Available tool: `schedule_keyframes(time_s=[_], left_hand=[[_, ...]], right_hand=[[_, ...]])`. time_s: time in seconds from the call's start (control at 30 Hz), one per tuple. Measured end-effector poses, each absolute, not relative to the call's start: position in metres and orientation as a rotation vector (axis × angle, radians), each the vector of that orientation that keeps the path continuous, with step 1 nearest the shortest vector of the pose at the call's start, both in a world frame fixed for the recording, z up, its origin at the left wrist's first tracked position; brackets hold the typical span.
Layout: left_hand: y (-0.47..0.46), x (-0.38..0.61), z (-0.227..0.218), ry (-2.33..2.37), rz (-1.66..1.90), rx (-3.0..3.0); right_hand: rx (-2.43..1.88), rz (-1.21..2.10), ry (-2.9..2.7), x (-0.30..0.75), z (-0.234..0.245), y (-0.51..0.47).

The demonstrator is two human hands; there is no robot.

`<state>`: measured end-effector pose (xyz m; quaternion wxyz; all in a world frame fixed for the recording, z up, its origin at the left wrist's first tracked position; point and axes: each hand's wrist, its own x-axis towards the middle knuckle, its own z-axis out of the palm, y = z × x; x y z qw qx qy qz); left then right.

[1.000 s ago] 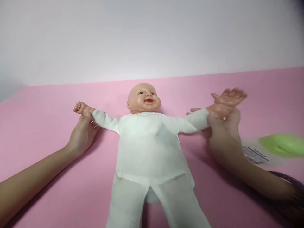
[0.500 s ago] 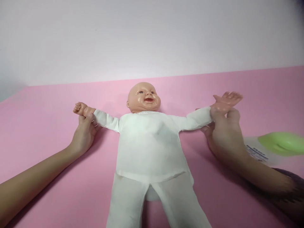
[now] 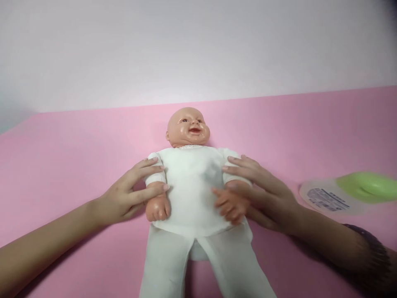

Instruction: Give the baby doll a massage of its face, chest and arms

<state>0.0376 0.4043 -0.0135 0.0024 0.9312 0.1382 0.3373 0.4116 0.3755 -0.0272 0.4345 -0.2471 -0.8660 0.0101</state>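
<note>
A baby doll (image 3: 192, 186) in a white top and trousers lies on its back on the pink surface (image 3: 71, 153), head away from me. Both of its arms are folded down along its body. My left hand (image 3: 124, 198) wraps the doll's arm on the left side, fingers over the white sleeve just above the small fist. My right hand (image 3: 266, 194) grips the doll's other arm, fingers across the sleeve, with the doll's open hand resting on its belly.
A flat white pack with a printed label (image 3: 325, 198) and a green lid (image 3: 362, 186) lies at the right, close to my right forearm. A dark band (image 3: 372, 248) is on my right wrist. A pale wall rises behind the pink surface.
The doll's arms, stretched out sideways before, have been swung down against its body. Both my hands moved inward with them, towards the torso.
</note>
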Motion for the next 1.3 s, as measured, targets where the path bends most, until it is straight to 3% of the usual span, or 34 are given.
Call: schedule_keyframes(time_s=[0.13, 0.27, 0.5, 0.7, 0.8, 1.1, 1.3], left_hand=[[0.403, 0.039, -0.011, 0.405, 1.024, 2.972], [0.406, 0.036, -0.015, 0.447, 1.045, 2.887], [0.413, 0.025, -0.027, 0.85, 1.274, 2.325], [0.43, 0.03, -0.02, 1.158, 1.385, 1.229], [0.441, 0.03, -0.012, 1.197, 1.383, 0.967], [0.44, 0.032, -0.01, 1.142, 1.409, 0.984], [0.424, 0.026, -0.026, 1.08, 1.5, 1.619]], right_hand=[[-0.531, -0.167, -2.291, 0.408, -0.022, 0.375], [-0.556, -0.117, -2.234, 0.408, -0.023, 0.375], [-0.75, 0.27, -1.677, 0.404, -0.027, 0.38], [-1.123, 0.63, -0.989, 0.402, -0.014, 0.393], [-1.236, 0.817, -0.636, 0.408, -0.01, 0.403], [-1.27, 0.843, -0.592, 0.411, -0.009, 0.408], [-1.08, 0.509, -1.112, 0.404, -0.013, 0.391]])
